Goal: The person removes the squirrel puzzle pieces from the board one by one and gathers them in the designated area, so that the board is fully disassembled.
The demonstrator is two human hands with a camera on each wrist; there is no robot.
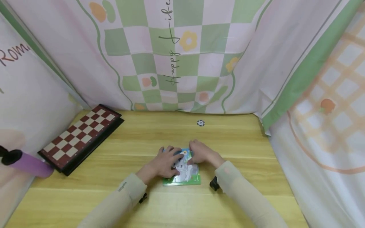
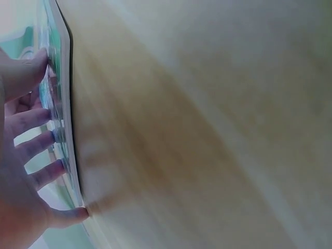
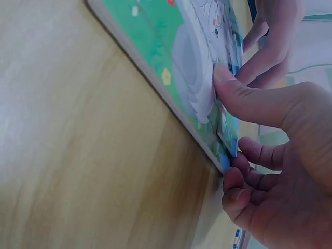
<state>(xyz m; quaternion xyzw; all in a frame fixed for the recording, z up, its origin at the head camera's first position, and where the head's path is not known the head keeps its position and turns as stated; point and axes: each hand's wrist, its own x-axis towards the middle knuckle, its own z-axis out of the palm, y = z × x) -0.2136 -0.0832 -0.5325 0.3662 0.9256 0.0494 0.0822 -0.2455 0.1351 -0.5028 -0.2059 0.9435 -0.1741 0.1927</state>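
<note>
A picture puzzle board with a pale, bushy-tailed cartoon animal on green and blue lies flat on the table in the head view. My left hand is spread over its left side, and several fingertips touch the surface in the left wrist view. At the upper right corner, my right hand pinches a puzzle piece, thumb on top and curled fingers at the edge. That piece stands slightly raised and tilted from the board in the right wrist view. The hands hide the board's upper corners from the head view.
On the left of the wooden table lies a red-and-white chessboard case, with a purple bottle beside it. A small black-and-white round chip lies beyond the board. Patterned curtains hang behind and at both sides.
</note>
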